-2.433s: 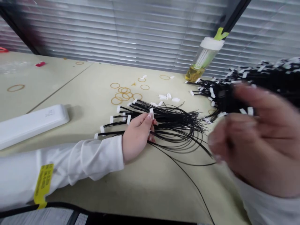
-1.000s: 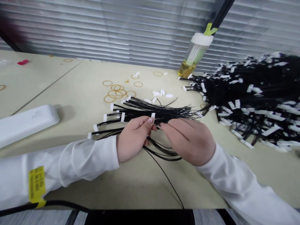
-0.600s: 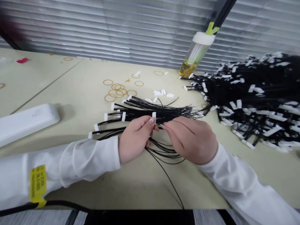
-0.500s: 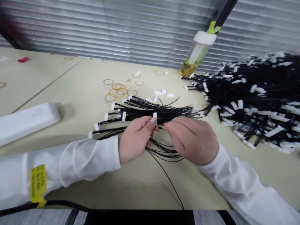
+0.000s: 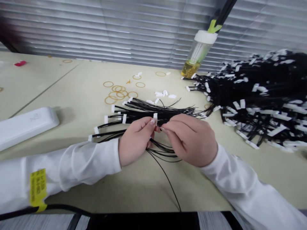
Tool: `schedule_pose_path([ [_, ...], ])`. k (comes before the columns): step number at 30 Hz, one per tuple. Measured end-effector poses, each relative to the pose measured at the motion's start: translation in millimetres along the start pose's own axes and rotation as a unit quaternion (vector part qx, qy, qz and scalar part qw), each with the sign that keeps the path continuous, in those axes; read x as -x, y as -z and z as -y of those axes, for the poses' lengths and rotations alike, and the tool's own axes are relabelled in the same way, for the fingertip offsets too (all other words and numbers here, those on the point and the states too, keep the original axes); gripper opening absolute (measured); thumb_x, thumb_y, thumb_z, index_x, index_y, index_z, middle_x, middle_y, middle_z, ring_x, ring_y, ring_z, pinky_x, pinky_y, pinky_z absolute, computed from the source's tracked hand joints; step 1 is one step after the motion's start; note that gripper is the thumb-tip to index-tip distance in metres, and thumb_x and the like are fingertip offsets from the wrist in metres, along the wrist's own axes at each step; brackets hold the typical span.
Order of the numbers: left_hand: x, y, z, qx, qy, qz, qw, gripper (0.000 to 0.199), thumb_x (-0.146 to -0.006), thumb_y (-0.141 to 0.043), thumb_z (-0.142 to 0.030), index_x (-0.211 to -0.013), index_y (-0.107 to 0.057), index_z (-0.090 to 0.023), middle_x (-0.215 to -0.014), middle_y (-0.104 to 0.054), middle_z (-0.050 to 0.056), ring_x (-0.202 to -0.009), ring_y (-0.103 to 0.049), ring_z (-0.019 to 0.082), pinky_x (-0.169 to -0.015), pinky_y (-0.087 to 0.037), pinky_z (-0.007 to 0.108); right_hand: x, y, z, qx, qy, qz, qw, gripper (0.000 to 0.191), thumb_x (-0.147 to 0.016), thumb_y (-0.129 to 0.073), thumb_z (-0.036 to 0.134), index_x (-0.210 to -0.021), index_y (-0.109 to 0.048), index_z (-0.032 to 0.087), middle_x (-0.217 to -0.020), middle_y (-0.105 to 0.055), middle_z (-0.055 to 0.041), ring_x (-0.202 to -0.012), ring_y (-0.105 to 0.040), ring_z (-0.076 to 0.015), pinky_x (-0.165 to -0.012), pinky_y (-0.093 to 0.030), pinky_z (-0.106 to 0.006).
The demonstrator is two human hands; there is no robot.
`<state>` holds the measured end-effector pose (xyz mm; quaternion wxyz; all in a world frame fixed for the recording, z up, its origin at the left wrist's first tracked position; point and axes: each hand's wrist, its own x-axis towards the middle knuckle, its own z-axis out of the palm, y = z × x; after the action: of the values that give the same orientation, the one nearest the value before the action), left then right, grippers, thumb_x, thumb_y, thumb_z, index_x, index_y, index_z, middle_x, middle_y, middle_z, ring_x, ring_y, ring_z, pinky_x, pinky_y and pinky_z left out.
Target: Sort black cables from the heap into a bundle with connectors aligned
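Note:
Thumb and fingers of my left hand [image 5: 137, 139] are closed on a small white connector [image 5: 155, 118], which stands upright between them. Just to its right, my right hand [image 5: 192, 139] is pinched, its fingertips close to the connector; what they hold is too small to make out. Black wires [image 5: 165, 149] curve out below my hands, and one long wire [image 5: 168, 180] trails to the table's front edge. Behind the hands lies a row of black cables [image 5: 144, 111] with white connectors at their left ends and thin loose ends at the right.
A large heap of black cables with white connectors [image 5: 263, 95] fills the right. Rubber bands [image 5: 118, 91] and loose white connectors [image 5: 165, 93] lie behind the cables. A bottle of yellow liquid [image 5: 198, 54] leans by the blinds. A white device [image 5: 28, 126] lies at left.
My right hand has shifted slightly left, closer to my left hand, and the whole view has moved a little. The left hand keeps its hold on the connector.

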<state>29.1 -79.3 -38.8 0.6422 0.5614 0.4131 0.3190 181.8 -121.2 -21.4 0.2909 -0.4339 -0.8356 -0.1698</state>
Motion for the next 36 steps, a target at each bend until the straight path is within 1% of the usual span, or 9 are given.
schedule_pose_path([
  [3,-2,0.2,-2,0.099,0.003,-0.040,0.994,0.026,-0.080,-0.046,-0.033,-0.061,-0.047,-0.016,-0.052,-0.038,-0.005,-0.041,-0.037,0.004,-0.038,-0.034,0.014,2,11,5,-0.072,0.063,0.050,0.994,0.037,-0.069,-0.053,0.011,-0.100,-0.062,0.029,-0.123,-0.047,-0.0046,-0.112,-0.043,-0.0249,-0.091,-0.037,-0.042],
  [7,-6,1.8,-2,0.153,0.004,-0.092,0.984,0.026,-0.079,-0.047,-0.034,-0.061,-0.046,-0.016,-0.055,-0.040,-0.005,-0.042,-0.039,0.005,-0.040,-0.038,0.016,8,9,4,-0.121,0.089,0.124,0.981,0.027,-0.071,-0.056,0.012,-0.087,-0.066,0.031,-0.131,-0.039,-0.0026,-0.124,-0.029,-0.0276,-0.100,-0.025,-0.050],
  [13,-9,2.6,2,0.158,0.001,-0.129,0.979,0.026,-0.078,-0.048,-0.035,-0.062,-0.049,-0.016,-0.057,-0.043,-0.004,-0.045,-0.041,0.005,-0.041,-0.039,0.016,9,-5,-22,-0.378,-0.102,-0.029,0.920,0.019,-0.072,-0.059,0.009,-0.077,-0.068,0.026,-0.110,-0.058,-0.0026,-0.105,-0.052,-0.0179,-0.092,-0.041,-0.038],
  [16,-7,2.0,2,0.138,0.003,-0.132,0.982,0.028,-0.079,-0.047,-0.037,-0.062,-0.050,-0.015,-0.057,-0.043,-0.004,-0.045,-0.040,0.005,-0.043,-0.039,0.016,7,-9,-38,-0.498,-0.263,-0.154,0.812,0.011,-0.078,-0.055,0.018,-0.079,-0.063,0.025,-0.087,-0.062,0.0010,-0.086,-0.060,-0.0119,-0.082,-0.049,-0.033],
  [19,-4,2.0,2,0.107,0.005,-0.117,0.987,0.030,-0.080,-0.044,-0.038,-0.062,-0.050,-0.016,-0.056,-0.042,-0.005,-0.046,-0.040,0.005,-0.044,-0.040,0.016,2,-2,-59,-0.608,-0.428,-0.255,0.619,0.009,-0.078,-0.055,0.023,-0.070,-0.058,0.021,-0.070,-0.057,0.0048,-0.068,-0.058,-0.0064,-0.074,-0.051,-0.027],
  [22,0,2.3,3,0.077,0.002,-0.093,0.993,0.030,-0.081,-0.041,-0.039,-0.064,-0.050,-0.016,-0.056,-0.041,-0.005,-0.047,-0.040,0.005,-0.044,-0.041,0.015,-3,15,-77,-0.600,-0.475,-0.322,0.557,0.018,-0.084,-0.046,0.029,-0.072,-0.057,0.022,-0.063,-0.052,0.0058,-0.053,-0.050,-0.0015,-0.063,-0.049,-0.018],
  [25,3,2.2,2,0.048,0.000,-0.066,0.997,0.031,-0.082,-0.039,-0.040,-0.065,-0.049,-0.016,-0.055,-0.040,-0.005,-0.047,-0.039,0.006,-0.044,-0.042,0.016,-4,28,-75,-0.590,-0.484,-0.311,0.567,0.015,-0.084,-0.047,0.027,-0.078,-0.059,0.020,-0.057,-0.047,0.0054,-0.041,-0.039,-0.0005,-0.044,-0.039,-0.014],
  [31,6,1.5,2,-0.008,-0.016,-0.047,0.999,0.032,-0.083,-0.037,-0.043,-0.068,-0.049,-0.017,-0.056,-0.039,-0.005,-0.049,-0.039,0.007,-0.044,-0.043,0.017,-1,19,-10,-0.394,-0.398,0.004,0.828,0.009,-0.075,-0.058,0.024,-0.082,-0.058,0.018,-0.058,-0.055,0.0030,-0.048,-0.047,-0.0056,-0.044,-0.037,-0.018],
  [36,7,3.8,6,-0.072,-0.054,-0.038,0.995,0.032,-0.084,-0.036,-0.043,-0.069,-0.049,-0.018,-0.057,-0.040,-0.004,-0.051,-0.039,0.007,-0.043,-0.040,0.015,-1,10,11,-0.278,-0.288,0.088,0.912,0.014,-0.076,-0.052,0.011,-0.081,-0.063,0.018,-0.079,-0.062,-0.0003,-0.074,-0.056,-0.0082,-0.067,-0.045,-0.020],
])
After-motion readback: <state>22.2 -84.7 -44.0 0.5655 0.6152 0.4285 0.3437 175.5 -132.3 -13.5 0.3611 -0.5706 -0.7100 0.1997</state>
